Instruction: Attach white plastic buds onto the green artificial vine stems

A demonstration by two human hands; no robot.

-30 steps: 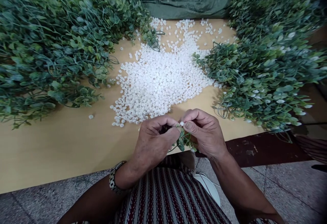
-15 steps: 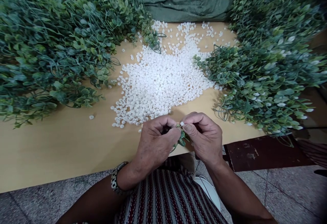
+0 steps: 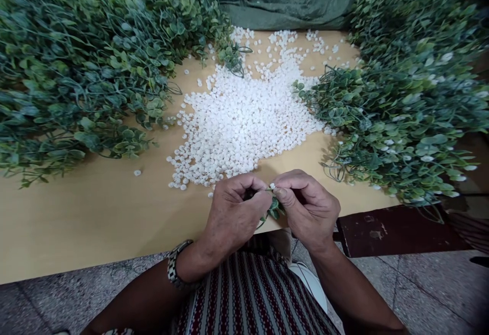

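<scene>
My left hand (image 3: 239,207) is closed in a pinch on the stem of a small green artificial leaf sprig (image 3: 274,207), low over the table's front edge. Between thumb and forefinger, my right hand (image 3: 307,205) pinches a small white bead-like piece (image 3: 272,186) at the tip of that sprig. The fingertips of both hands nearly meet there. Most of the sprig is hidden behind the fingers. Just beyond my hands lies a wide heap of small white pieces (image 3: 244,121), spread over the tabletop (image 3: 95,218).
Piles of artificial greenery stand at the left (image 3: 95,70) and right (image 3: 412,106); the right pile has white tips among its leaves. A dark green cloth sack (image 3: 290,1) lies along the back. One white piece (image 3: 137,172) sits alone at left.
Both hands stay pinched together at the sprig tip, with only a slight shift of the right hand to the right. The whole view has moved a little.
</scene>
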